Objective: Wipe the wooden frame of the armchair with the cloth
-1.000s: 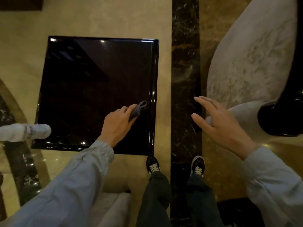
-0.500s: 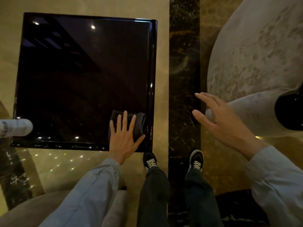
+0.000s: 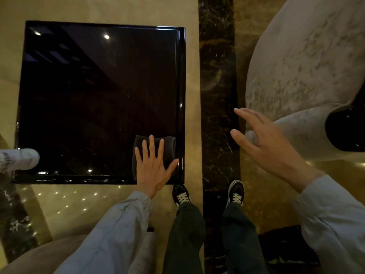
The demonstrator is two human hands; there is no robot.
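While the left hand (image 3: pixel 153 169) presses the cloth (image 3: pixel 169 150) flat, fingers spread, beside the table (image 3: pixel 88 95) edge.

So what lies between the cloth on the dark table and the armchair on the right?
In the head view: the table's raised edge beside the cloth, a beige floor strip, then a dark marble band before the armchair. The right hand hovers there.

This looks like a hotel lobby or formal lounge. The polished marble floor (image 3: pixel 138 8) with its dark inlaid band (image 3: pixel 217 76) reflects ceiling lights, and a glossy dark counter (image 3: pixel 98 95) stands beside a pale upholstered armchair (image 3: pixel 296 66).
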